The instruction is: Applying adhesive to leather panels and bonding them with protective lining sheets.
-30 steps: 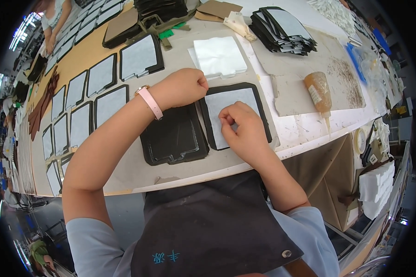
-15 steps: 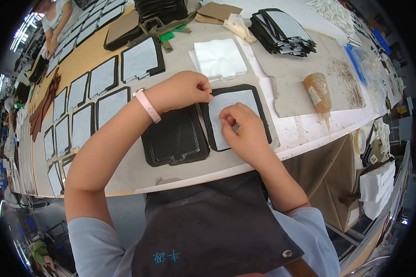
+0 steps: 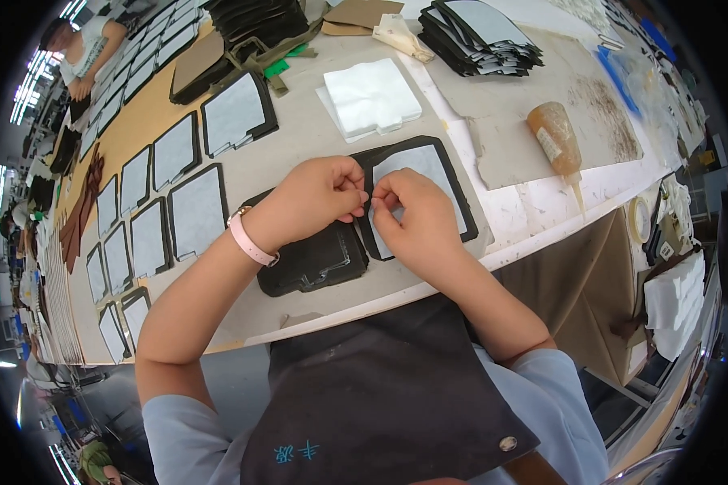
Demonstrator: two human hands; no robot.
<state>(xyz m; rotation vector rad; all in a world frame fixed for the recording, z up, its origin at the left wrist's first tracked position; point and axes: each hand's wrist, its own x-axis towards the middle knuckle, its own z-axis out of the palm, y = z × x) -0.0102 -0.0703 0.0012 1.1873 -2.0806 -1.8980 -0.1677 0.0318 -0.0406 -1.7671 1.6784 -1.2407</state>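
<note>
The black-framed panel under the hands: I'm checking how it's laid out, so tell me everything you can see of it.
The black-framed panel is a flat, rounded rectangle: a dark border around a pale grey, fabric-like centre. It lies flat near the table's front edge, slightly askew. The right hand rests on its lower left part and the left hand meets it at the left border, fingertips pinched together. A black moulded tray adjoins its left side.

Your right hand (image 3: 416, 222) covers the lower left of the black-framed panel (image 3: 429, 174), and your left hand (image 3: 319, 194) hides part of the black tray (image 3: 311, 263). Whatever your fingertips pinch between them is too small to tell.
</note>
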